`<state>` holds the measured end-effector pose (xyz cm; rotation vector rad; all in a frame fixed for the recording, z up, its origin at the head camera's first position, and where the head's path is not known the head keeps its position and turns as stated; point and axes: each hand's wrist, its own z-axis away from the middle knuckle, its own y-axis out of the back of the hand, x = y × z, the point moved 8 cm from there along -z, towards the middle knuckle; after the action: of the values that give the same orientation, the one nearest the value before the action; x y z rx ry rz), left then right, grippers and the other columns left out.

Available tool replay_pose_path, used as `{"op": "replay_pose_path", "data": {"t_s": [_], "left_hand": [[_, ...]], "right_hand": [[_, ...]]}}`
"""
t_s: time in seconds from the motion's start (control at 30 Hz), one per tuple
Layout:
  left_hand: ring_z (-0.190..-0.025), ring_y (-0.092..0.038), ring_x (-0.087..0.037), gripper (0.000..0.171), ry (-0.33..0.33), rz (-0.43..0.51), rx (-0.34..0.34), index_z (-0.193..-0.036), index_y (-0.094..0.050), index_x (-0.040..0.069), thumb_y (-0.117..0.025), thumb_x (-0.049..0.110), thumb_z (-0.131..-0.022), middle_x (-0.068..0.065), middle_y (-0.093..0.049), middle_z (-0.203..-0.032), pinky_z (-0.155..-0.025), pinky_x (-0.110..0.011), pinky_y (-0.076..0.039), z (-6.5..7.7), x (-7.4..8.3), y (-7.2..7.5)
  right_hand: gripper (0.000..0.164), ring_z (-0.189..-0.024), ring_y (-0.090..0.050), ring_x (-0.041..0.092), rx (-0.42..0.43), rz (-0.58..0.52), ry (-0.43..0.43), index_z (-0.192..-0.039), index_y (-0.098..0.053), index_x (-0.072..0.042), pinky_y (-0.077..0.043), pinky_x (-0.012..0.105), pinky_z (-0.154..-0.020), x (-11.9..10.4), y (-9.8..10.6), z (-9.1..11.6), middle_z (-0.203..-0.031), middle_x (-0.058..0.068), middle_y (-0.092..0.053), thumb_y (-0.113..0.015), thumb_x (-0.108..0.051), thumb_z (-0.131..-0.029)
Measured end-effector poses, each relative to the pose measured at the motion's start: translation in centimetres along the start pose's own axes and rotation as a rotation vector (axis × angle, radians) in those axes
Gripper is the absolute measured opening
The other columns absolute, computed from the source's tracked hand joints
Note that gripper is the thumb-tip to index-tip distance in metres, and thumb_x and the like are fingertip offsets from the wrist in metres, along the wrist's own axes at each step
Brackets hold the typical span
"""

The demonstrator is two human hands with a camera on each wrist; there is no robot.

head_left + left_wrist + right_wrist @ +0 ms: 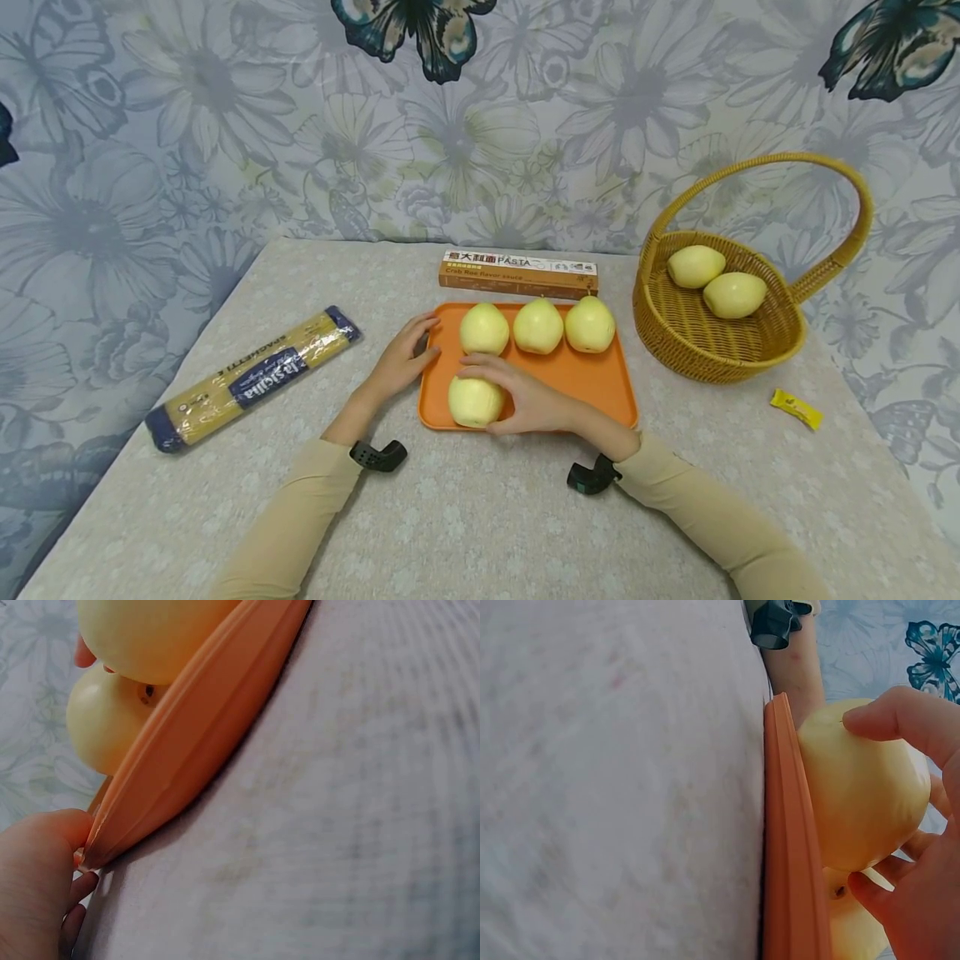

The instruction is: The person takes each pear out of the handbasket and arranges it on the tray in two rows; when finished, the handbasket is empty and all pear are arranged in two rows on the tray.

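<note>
Pale-yellow, rounded pear (477,406): from my remote feed, I see the right hand (536,402) grasping it from its right side, thumb and fingers curved about it. The left hand (400,360) pinches the left rim of the orange rectangular tray (581,385). So the pear lies between my two hands, at the tray's near left, the right one nearer; it looks too round for me to read a long axis. Beyond, three more pears (537,327) line the tray's far side; rightward, a golden wicker basket (671,350) holds two others (735,296).
</note>
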<state>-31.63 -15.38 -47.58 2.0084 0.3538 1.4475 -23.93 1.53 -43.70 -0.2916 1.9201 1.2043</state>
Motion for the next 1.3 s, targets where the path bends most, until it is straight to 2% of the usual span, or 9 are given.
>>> {"op": "replay_pose_path", "data": {"t_s": [0.4, 0.83, 1.3], "left_hand": [[-0.141, -0.031, -0.034, 0.051, -0.008, -0.009, 0.008, -0.141, -0.040, -0.001, -0.056, 0.014, -0.096, -0.016, -0.033, -0.152, -0.116, -0.048, -0.030, -0.1, 0.4, 0.2], [-0.141, -0.032, -0.036, 0.049, -0.012, -0.023, 0.015, -0.140, -0.043, -0.001, -0.057, 0.014, -0.095, -0.017, -0.034, -0.151, -0.116, -0.051, -0.028, -0.1, 0.3, 0.2], [-0.141, -0.032, -0.035, 0.048, -0.018, -0.028, 0.020, -0.139, -0.044, 0.000, -0.057, 0.014, -0.095, -0.016, -0.035, -0.151, -0.117, -0.050, -0.028, -0.1, 0.0, 0.1]], "right_hand": [[0.072, -0.146, -0.021, 0.034, -0.004, 0.044, 0.048, -0.137, -0.047, -0.015, -0.031, 0.054, -0.113, -0.8, 0.0, -0.1, -0.153, 0.015, -0.029, -0.068, -0.001, -0.070], [0.056, -0.141, -0.029, 0.037, 0.076, 0.076, 0.084, -0.131, -0.053, -0.013, -0.031, 0.051, -0.115, -1.3, 0.5, -0.1, -0.147, 0.016, -0.038, -0.076, -0.019, -0.081], [0.053, -0.142, -0.030, 0.030, 0.079, 0.071, 0.064, -0.133, -0.052, -0.015, -0.031, 0.051, -0.115, -1.2, 0.6, 0.1, -0.148, 0.014, -0.039, -0.072, -0.019, -0.084]]}}
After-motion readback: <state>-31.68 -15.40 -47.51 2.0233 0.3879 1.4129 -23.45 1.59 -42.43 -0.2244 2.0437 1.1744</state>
